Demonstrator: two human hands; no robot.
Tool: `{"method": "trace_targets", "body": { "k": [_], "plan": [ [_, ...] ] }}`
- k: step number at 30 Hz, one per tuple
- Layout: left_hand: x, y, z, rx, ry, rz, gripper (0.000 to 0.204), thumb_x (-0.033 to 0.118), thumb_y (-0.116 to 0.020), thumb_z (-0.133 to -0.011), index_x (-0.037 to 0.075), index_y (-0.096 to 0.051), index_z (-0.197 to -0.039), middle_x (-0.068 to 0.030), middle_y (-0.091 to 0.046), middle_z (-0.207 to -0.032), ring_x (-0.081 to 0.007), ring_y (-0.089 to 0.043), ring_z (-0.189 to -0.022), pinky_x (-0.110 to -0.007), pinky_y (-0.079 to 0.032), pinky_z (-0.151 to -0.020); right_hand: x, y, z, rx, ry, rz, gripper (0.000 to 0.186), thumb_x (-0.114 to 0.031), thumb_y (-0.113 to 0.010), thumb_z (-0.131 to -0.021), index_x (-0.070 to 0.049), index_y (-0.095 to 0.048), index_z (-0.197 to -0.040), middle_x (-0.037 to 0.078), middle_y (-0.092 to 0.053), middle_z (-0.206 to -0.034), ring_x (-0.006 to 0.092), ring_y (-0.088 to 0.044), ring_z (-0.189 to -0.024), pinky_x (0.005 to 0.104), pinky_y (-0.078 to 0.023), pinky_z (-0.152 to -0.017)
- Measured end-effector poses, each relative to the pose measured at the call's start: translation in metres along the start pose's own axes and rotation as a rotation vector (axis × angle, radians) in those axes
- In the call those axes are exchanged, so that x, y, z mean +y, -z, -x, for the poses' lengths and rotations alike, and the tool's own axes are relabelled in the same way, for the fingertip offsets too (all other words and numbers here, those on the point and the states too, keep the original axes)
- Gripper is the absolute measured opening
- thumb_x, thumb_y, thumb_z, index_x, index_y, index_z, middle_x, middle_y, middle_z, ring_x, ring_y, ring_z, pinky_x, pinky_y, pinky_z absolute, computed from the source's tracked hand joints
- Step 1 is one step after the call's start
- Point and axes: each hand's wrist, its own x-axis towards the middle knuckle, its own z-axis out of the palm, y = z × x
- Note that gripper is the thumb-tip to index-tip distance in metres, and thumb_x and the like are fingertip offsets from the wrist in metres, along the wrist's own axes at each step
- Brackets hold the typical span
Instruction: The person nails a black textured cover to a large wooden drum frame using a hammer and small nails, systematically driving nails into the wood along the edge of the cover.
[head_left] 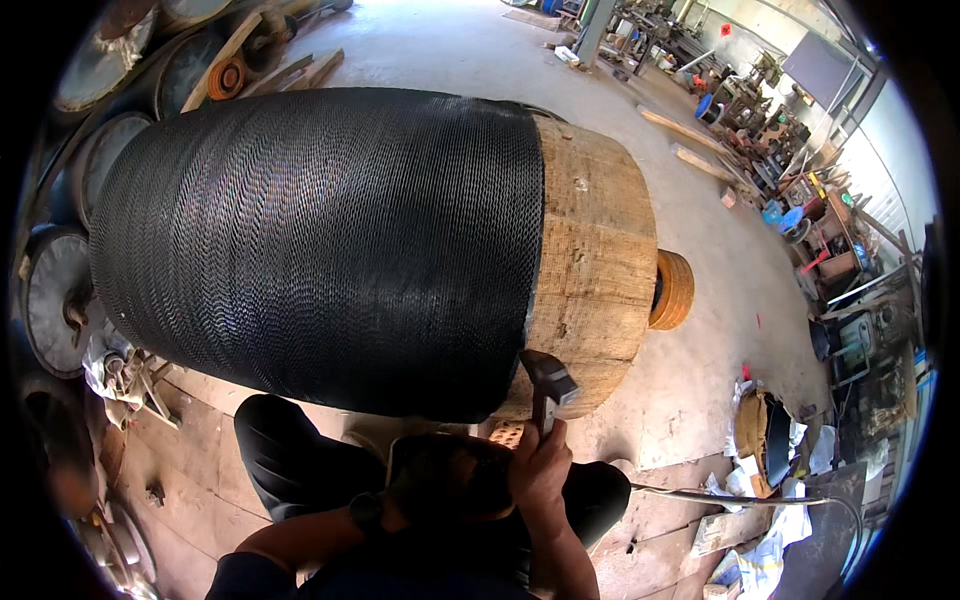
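Observation:
A large roller lies across in front of me, wrapped in ridged black mesh-like material. Its right end is a bare wooden section. My right hand is closed around the handle of a hammer. The hammer's dark metal head is at the lower front of the wood, close to the edge of the black covering; whether it touches is unclear. Below the roller's front side, my left hand is in deep shadow beside the right one. Its fingers cannot be made out, nor whether they hold anything.
A rusty orange hub juts from the roller's right end. A perforated brick lies beneath it. Several drums are stacked at left. Tools and scrap line the right wall, with wooden planks on the floor. A hose runs at lower right.

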Motion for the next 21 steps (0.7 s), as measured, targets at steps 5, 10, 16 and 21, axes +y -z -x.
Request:
{"method": "trace_targets", "body": {
  "k": [5, 10, 16, 21],
  "plan": [
    [-0.015, 0.043, -0.016, -0.231, 0.021, 0.141, 0.068, 0.051, -0.078, -0.081, 0.0, -0.058, -0.121, -0.021, -0.063, -0.115, -0.0335, -0.068, -0.083, -0.044, -0.056, -0.081, -0.003, 0.01, 0.019, 0.243, 0.006, -0.238, 0.023, -0.025, -0.052, -0.102, -0.004, -0.054, -0.092, 0.013, -0.053, -0.062, 0.0321, -0.055, -0.054, 0.0406, -0.046, -0.051],
    [-0.043, -0.008, 0.013, 0.084, 0.055, 0.07, 0.043, 0.027, -0.073, -0.087, 0.0, -0.059, -0.117, -0.0176, -0.063, -0.109, -0.0305, -0.066, -0.084, -0.045, -0.054, -0.077, -0.009, -0.004, 0.003, -0.057, -0.417, 0.032, 0.018, -0.017, -0.058, -0.097, -0.003, -0.054, -0.086, 0.022, -0.056, -0.073, 0.0417, -0.06, -0.062, 0.0438, -0.047, -0.055],
    [-0.057, 0.07, -0.063, 0.389, -0.218, -0.172, 0.036, -0.001, -0.069, -0.07, 0.002, -0.06, -0.105, -0.0126, -0.064, -0.105, -0.0273, -0.064, -0.086, -0.043, -0.051, -0.071, -0.009, 0.009, 0.021, 0.242, -0.142, -0.347, 0.024, -0.018, -0.055, -0.1, -0.001, -0.05, -0.084, 0.008, -0.055, -0.063, 0.0167, -0.053, -0.053, 0.0307, -0.039, -0.048],
    [-0.08, 0.091, -0.111, 0.587, -0.325, -0.403, 0.036, -0.002, -0.07, -0.077, 0.006, -0.063, -0.111, -0.0116, -0.065, -0.111, -0.0278, -0.065, -0.089, -0.042, -0.053, -0.075, -0.003, 0.001, 0.007, -0.103, -0.326, 0.054, 0.022, -0.018, -0.062, -0.096, 0.001, -0.055, -0.103, 0.031, -0.062, -0.072, 0.0541, -0.061, -0.07, 0.056, -0.048, -0.055]
  ]
}}
